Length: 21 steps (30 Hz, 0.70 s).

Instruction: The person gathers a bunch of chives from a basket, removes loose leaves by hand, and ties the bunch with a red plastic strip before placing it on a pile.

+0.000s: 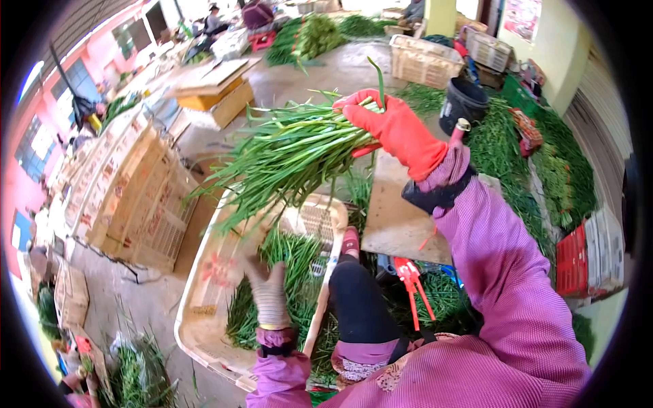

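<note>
Grn bunch (pixel 289 153), long, v. thin-bladed, splayed

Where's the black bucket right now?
In the head view, the black bucket is at upper right, beyond the red-gloved right hand, beside the piled greens.

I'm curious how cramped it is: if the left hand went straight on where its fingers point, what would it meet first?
Probably the inside of the pale crate: the left hand points forward over it. Tips of the green bunch also cross that line, but depth is unclear and the hand blurred.
</note>
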Available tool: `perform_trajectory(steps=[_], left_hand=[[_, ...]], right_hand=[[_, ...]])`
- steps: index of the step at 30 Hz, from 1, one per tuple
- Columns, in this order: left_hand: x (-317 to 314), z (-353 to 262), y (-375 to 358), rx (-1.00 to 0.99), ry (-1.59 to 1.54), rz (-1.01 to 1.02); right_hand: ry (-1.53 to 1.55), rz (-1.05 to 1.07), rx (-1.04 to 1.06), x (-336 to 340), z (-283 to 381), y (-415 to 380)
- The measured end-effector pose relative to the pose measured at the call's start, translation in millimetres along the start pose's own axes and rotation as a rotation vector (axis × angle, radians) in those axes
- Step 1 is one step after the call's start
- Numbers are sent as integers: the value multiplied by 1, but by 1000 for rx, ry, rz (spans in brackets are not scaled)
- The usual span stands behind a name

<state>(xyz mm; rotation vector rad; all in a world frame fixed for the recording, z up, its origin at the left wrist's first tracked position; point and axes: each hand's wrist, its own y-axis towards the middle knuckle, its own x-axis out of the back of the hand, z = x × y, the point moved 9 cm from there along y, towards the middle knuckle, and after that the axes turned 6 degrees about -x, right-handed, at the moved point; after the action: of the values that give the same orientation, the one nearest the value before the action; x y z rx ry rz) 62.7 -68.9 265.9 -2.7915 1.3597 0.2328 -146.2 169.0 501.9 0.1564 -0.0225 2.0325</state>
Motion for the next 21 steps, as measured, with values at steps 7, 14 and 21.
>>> perform_trajectory(steps=[7, 14, 21], left_hand=[[-281, -112, -121, 275, -1065, 891], [-341, -36, -210, 666, -954, 835], [-377, 32, -257, 731, -822, 1085]], right_hand=[[-488, -561, 644, 54, 12, -193], [-535, -552, 523, 86, -56, -324], [-498, -727, 474, 115, -106, -381]])
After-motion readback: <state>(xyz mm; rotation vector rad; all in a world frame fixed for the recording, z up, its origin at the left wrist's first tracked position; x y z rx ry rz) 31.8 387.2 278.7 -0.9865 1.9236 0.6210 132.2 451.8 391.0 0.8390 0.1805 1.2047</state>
